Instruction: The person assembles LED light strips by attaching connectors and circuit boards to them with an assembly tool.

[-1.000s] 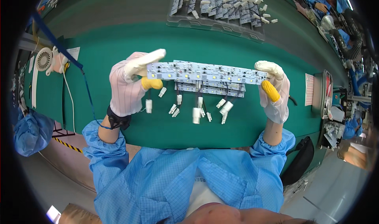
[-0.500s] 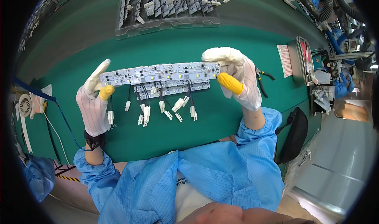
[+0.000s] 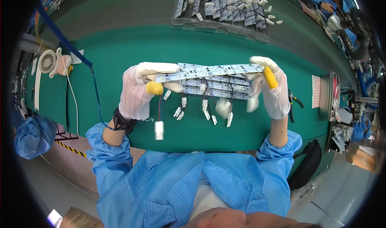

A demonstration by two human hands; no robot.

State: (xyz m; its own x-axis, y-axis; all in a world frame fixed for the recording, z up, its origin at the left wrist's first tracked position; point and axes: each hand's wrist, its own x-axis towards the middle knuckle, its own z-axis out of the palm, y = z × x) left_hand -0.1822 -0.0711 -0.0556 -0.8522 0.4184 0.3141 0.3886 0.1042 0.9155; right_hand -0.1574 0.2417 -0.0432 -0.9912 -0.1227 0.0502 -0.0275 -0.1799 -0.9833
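A long white LED circuit board spans both my gloved hands, tilted so its face looks foreshortened. My left hand, in a white glove with a yellow thumb cover, pinches the board's left end. From that end a wire runs down to a white plug connector. My right hand, gloved alike, grips the right end between thumb and fingers; its lower fingers are blurred. Beneath the held board, several similar LED boards lie side by side on the green mat, their white connectors pointing toward me.
Beyond the boards stands a clear plastic tray full of LED boards. To the right are cutting pliers, a sheet with red print, a metal box and a black pouch. A small fan is at left.
The held board has tipped from facing me to a flatter angle, and my hands have drawn somewhat closer together. The whole view has shifted, so the tray appears further right.
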